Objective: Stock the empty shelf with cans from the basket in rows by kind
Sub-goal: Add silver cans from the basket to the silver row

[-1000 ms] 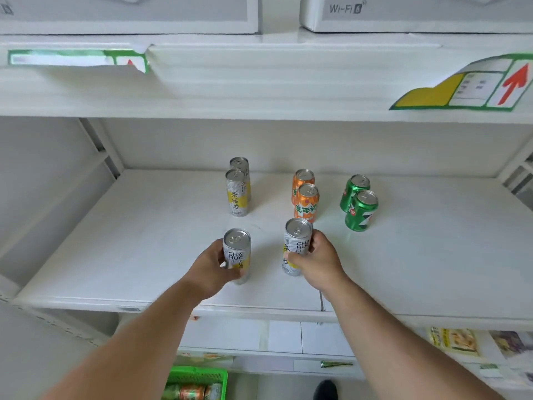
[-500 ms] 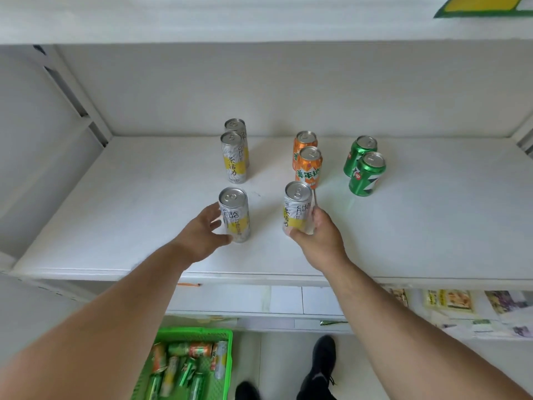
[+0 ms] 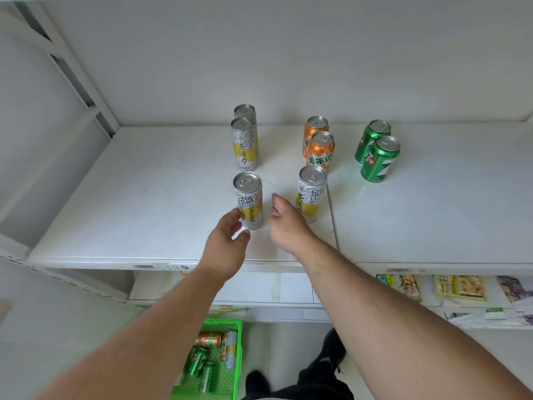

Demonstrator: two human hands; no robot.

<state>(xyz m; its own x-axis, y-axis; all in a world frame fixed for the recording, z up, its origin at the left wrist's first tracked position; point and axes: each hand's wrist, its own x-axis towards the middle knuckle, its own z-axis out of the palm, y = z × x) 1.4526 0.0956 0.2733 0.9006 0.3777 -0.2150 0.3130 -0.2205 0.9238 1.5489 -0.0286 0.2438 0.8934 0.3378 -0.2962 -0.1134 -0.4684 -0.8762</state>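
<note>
On the white shelf (image 3: 144,203), in the head view, both hands are coming off the two silver-and-yellow tea cans they were wrapped around a second ago. The right hand (image 3: 285,223) is now clear of the right tea can (image 3: 311,194); its grip is released, fingers loosely curled and holding nothing, the hand lying just left of that can. The left hand (image 3: 227,243) is opening too: its grip is loosened, thumb and fingertips spread at the base of the left tea can (image 3: 248,203), perhaps brushing it but no longer wrapped round it.

Both cans are standing upright on their own. The left one is sitting just in front of the two tea cans at the back (image 3: 243,140), extending that row. The right one is standing directly in front of the orange cans (image 3: 318,145), which looks like the wrong row for its kind; by my reading it is wanting a shift leftward. The green cans (image 3: 377,154) are keeping their own row at the right, well apart from the hands.

Lower down, the green basket (image 3: 222,324) on the floor is now showing more fully than before, since the camera is tilting down, and it is holding several cans lying on their sides. So the stocking is judged far from finished, and another reach into the basket is likely next.
</note>
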